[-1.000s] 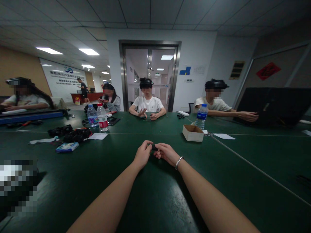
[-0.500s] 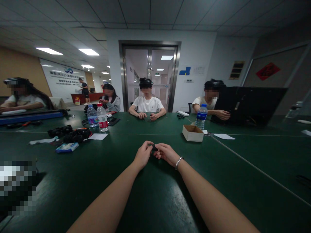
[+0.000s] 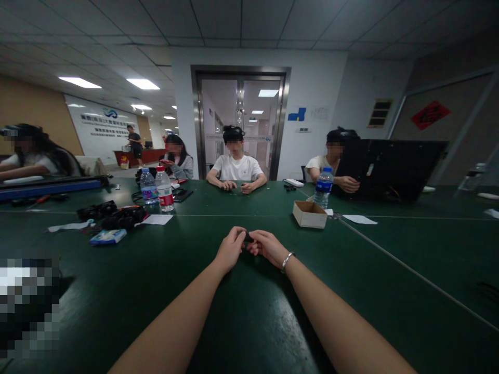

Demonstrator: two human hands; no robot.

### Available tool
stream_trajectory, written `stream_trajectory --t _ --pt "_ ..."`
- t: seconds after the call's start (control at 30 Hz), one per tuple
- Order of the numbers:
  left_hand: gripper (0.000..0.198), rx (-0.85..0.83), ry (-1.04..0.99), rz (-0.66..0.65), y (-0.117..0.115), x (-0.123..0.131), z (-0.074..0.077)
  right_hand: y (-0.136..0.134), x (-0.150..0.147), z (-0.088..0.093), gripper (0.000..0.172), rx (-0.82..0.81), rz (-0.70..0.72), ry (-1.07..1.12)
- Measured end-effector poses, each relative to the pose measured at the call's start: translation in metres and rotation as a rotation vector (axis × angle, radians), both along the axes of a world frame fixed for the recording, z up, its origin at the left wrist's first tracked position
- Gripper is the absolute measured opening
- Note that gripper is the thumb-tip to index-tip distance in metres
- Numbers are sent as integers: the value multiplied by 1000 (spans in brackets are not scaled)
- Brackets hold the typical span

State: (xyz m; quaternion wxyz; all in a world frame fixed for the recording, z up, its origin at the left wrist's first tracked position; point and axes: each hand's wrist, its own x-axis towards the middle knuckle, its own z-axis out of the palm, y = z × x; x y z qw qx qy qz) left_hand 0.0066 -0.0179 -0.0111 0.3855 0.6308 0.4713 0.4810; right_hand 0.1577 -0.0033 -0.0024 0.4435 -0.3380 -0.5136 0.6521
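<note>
My left hand (image 3: 230,246) and my right hand (image 3: 267,245) meet over the dark green table (image 3: 249,311), both arms stretched forward. Their fingers are pinched together on a small black object (image 3: 247,238) held between them, too small to name. A silver bracelet (image 3: 286,259) circles my right wrist.
An open cardboard box (image 3: 310,213) and a water bottle (image 3: 323,187) stand ahead to the right. Two bottles (image 3: 158,188), black gear (image 3: 117,214), papers and a blue packet (image 3: 107,236) lie to the left. Several people sit around the table; one at right holds a large black panel (image 3: 390,167).
My hands stay pinched on the small black object, barely shifting. The person at right has swung the large black panel leftwards, in front of themself.
</note>
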Motion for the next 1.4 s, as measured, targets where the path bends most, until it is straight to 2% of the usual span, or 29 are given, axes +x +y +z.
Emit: stream_trajectory --t 0.27,0.6,0.8,0.93,1.2,1.4 --pt "16 -9 -58 26 -3 0 5 1 -1 0 16 -5 -18 7" --pt "31 22 -101 50 -2 -1 5 -1 -1 0 16 -12 -13 14" --pt "38 -2 2 131 2 -2 1 1 -1 -2 16 -21 -11 28" --pt "43 -11 66 118 3 -2 0 0 0 -1 15 -24 -8 46" --pt "23 124 32 98 -1 0 2 -4 -1 4 8 -52 -60 54" --pt "19 102 26 94 0 -2 1 -3 -2 5 9 -56 -52 56"
